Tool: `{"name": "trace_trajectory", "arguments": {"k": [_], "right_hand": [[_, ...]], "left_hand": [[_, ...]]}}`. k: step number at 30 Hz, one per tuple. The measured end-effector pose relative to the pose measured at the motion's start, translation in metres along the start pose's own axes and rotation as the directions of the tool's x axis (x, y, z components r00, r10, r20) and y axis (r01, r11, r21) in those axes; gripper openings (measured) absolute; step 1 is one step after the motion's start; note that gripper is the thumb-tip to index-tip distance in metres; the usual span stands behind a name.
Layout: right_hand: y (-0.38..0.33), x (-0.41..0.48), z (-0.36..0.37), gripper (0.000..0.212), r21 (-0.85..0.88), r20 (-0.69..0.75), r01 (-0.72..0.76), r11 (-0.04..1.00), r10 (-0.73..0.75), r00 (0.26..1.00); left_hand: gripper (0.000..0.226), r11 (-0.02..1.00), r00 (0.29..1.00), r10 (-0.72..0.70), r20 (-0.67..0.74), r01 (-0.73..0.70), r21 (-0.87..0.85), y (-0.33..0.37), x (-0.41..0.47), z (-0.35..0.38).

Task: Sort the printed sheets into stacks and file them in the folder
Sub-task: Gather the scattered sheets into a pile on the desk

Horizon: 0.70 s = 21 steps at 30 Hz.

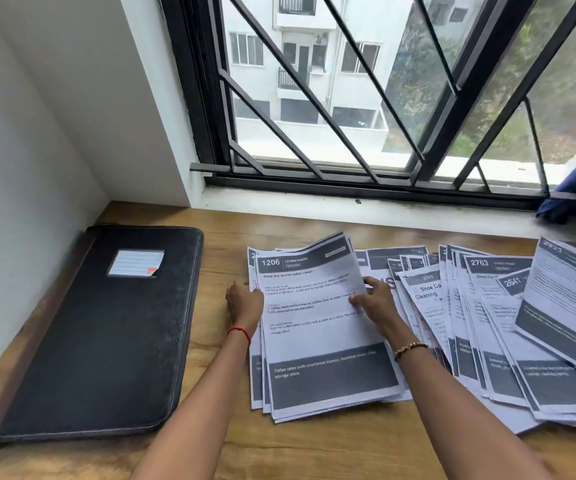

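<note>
Reference item: the black zip folder (106, 323). It lies flat and closed on the wooden surface (217, 230), beside the white wall, with a label pocket on its cover.

Stack (328, 382): directly right of the folder and apart from it, with a strip of bare surface between. The top sheet (314, 306) is headed "1206". Its far end is lifted and curls up off the stack.

Left grip (243, 301): at the stack edge nearest the folder. The fingers pass behind the paper edge and are hidden, so it cannot be told whether they grasp the paper or only rest against it. A red thread circles the wrist.

Right grip (373, 299): at the stack edge farthest from the folder. The thumb lies on the printed face of the top sheet and the fingers curl behind its edge, so the grip is grasping that sheet. A bead bracelet circles the wrist.

Loose sheets (487, 323): farther right of the folder, beyond the stack, fanned and overlapping. The headers "2763" and "2641" are legible.

Barred window (314, 98): behind the folder and to its right, above a white sill.
</note>
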State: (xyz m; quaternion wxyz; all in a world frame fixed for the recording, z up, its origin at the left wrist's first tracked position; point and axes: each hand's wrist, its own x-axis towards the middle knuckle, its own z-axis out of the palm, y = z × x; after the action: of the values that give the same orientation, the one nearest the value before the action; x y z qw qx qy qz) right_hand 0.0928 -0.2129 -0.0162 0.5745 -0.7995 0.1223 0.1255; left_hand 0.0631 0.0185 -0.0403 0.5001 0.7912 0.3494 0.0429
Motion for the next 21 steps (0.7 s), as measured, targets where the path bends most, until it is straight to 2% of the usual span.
{"name": "trace_trajectory", "arguments": {"k": [6, 8, 14, 18, 21], "right_hand": [[0.0, -0.005, 0.018, 0.03, 0.017, 0.029, 0.005, 1.0, -0.006, 1.0], [-0.002, -0.009, 0.025, 0.026, 0.01, 0.054, 0.011, 1.0, -0.012, 0.998], [-0.002, -0.012, 0.042, 0.027, -0.1, 0.119, 0.065, 0.993, -0.053, 0.992], [-0.005, -0.013, 0.047, 0.032, -0.154, 0.12, 0.098, 0.983, -0.08, 0.99], [-0.01, -0.017, 0.047, 0.047, -0.271, 0.026, 0.095, 0.958, -0.091, 0.996]], "left_hand": [[0.028, 0.978, 0.968, 0.189, 0.162, -0.172, -0.116, -0.005, -0.011, -0.004], [0.035, 0.966, 0.955, 0.222, 0.198, -0.188, -0.179, -0.005, -0.015, -0.008], [0.041, 0.941, 0.966, 0.18, 0.185, -0.114, -0.317, -0.01, -0.007, -0.028], [0.036, 0.889, 0.971, 0.093, 0.221, 0.02, -0.458, -0.015, 0.003, -0.044], [0.031, 0.826, 0.961, 0.066, 0.27, 0.099, -0.555, -0.023, 0.005, -0.054]]}}
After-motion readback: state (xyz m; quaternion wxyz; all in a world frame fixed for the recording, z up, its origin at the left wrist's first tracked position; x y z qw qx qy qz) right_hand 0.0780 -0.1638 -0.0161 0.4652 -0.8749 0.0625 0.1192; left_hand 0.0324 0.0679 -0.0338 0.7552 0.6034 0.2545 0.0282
